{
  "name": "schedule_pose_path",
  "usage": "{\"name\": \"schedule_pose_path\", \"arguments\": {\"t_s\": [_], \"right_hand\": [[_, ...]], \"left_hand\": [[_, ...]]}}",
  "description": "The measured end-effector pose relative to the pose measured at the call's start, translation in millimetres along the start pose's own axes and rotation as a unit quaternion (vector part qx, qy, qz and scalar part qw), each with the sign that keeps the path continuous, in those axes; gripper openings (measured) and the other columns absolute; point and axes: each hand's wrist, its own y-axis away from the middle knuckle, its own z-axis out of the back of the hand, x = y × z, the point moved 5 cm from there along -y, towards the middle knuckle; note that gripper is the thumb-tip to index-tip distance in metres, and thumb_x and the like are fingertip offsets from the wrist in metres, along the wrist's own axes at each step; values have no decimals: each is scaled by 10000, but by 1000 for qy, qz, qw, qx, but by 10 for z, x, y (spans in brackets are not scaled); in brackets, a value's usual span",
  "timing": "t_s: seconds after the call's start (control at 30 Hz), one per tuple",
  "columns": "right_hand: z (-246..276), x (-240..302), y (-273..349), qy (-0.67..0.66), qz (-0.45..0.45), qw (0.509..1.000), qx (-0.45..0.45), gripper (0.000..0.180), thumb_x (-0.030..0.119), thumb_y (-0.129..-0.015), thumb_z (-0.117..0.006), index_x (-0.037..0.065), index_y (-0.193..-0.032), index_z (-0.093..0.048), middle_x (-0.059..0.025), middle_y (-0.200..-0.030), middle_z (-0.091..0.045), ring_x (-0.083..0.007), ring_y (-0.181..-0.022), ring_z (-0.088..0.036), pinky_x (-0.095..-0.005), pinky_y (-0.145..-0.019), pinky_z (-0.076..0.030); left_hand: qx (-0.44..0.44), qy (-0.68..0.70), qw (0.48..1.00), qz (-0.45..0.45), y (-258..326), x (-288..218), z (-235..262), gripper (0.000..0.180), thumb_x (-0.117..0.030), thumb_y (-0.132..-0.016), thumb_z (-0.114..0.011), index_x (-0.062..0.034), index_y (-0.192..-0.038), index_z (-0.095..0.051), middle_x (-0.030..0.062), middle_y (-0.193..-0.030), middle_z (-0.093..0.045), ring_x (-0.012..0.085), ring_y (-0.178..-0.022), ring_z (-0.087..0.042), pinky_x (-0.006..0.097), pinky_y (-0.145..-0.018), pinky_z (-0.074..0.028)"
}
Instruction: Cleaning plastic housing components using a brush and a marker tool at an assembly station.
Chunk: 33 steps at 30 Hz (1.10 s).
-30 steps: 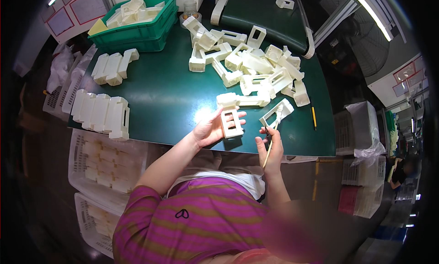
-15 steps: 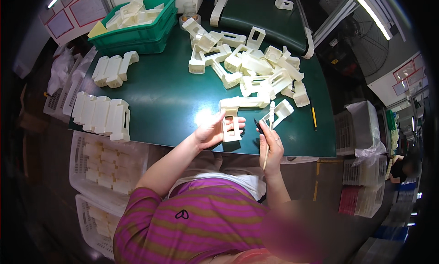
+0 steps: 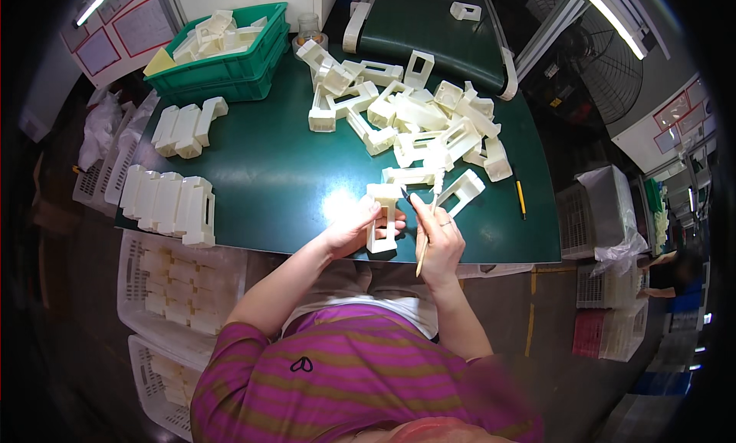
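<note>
Seen from above, a person in a magenta-and-olive striped shirt works at the near edge of a dark green counter. Both bare forearms rise from the lower middle and angle inward, meeting just over the counter's front edge. The left hand is curled around a cream plastic frame part — fingers wrapped on its left side, holding it upright against the counter. The right hand is closed in a pen-like grip on a thin wooden-handled tool, its tip touching the part's right side and its handle slanting down toward the body. Just beyond the hands lies a loose heap of similar cream parts. To the left, more parts stand in neat rows, and a green crate holds others at the far corner.
</note>
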Motion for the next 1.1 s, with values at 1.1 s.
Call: {"name": "schedule_pose_path", "arguments": {"t_s": [1.1], "right_hand": [[-83, -446, 175, -381, -272, 884, -1, 304, 205, -939, -397, 18, -733, -520, -67, -700, -629, -73, -599, -555, -176, -502, -399]], "left_hand": [[-1, -96, 995, -40, 59, 19, -46, 495, -399, -892, -464, -8, -1192, -420, 110, -1103, -524, 196, -1025, -514, 329, -886, -410]]}}
